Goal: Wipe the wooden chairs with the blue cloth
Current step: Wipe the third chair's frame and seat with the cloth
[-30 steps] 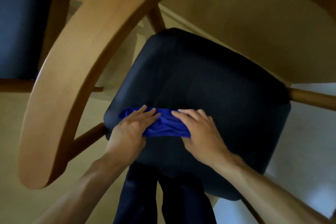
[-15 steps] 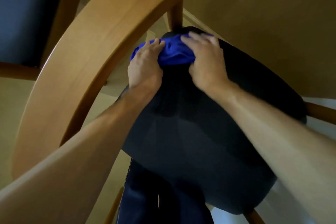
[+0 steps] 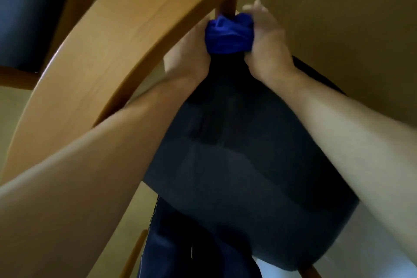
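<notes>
Gripping the cloth (image 3: 229, 35) from both sides: left hand (image 3: 191, 52) and right hand (image 3: 265, 45) have it bunched between them at the far edge of the seat (image 3: 237, 165), right at the foot of the post (image 3: 228, 5) that runs up to the backrest (image 3: 135, 36). Right fingers curl into the cloth's right side. Left fingers are mostly hidden behind the cloth and the backrest, but the hand is pressed tight against the bunch, so I read it as grasping too.

Risks, as I judge them:
- Cloth is wadded, so little of its surface actually wipes. Likely streaks or missed patches on the post.
- Tight gap between seat and backrest; knuckles could jam or scrape on the wood.
- Both arms are reaching far over the seat, so leaning in could tip or shove the chair.
- Cloth could snag around the post and slip out of one hand.

Containers: none in view, nothing to report. A second seat (image 3: 29, 11) sits left of the backrest, apart from it.
</notes>
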The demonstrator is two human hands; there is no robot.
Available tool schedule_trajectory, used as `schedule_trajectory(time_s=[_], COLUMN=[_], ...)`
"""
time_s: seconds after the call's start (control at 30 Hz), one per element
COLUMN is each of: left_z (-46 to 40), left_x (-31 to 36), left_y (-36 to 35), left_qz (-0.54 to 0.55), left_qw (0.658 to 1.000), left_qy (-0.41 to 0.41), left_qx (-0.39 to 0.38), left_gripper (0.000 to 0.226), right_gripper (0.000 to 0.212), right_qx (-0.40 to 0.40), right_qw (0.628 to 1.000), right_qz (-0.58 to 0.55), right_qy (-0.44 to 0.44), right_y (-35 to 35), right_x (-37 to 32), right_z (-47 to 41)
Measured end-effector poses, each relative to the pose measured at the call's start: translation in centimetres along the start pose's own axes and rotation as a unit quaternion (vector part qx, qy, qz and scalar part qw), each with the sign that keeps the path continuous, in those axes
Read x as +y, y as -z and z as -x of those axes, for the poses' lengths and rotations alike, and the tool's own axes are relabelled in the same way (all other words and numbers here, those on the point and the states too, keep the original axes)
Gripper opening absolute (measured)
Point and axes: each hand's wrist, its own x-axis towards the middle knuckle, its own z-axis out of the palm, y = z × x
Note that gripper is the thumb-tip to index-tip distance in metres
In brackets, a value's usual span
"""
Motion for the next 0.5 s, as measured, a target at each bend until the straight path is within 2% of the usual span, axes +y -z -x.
schedule_trajectory(time_s=[0.13, 0.23, 0.4, 0.5], left_z=[2.4, 7.5, 15.3, 12.5], left_x=[-1.8, -3.0, -2.2, -2.3], left_y=[-1.2, -0.4, 0.9, 1.7], left_qz=[-0.041, -0.026, -0.074, -0.077], left_qw=[0.999, 0.997, 0.981, 0.98], left_qy=[-0.015, -0.021, 0.004, -0.027], left_qx=[-0.024, -0.07, -0.18, -0.184], left_gripper=[0.055, 0.061, 0.067, 0.061], right_gripper=[0.05, 0.067, 0.074, 0.074], right_qx=[-0.008, -0.086, -0.223, -0.17], right_qw=[1.0, 0.996, 0.972, 0.981], right_qz=[0.007, -0.001, 0.0, -0.055], right_qy=[0.013, 0.027, 0.072, 0.075], right_y=[-0.2, 0.5, 1.0, 1.8], right_x=[-1.2, -1.4, -0.5, 0.7], right_z=[1.7, 6.2, 11.4, 9.7])
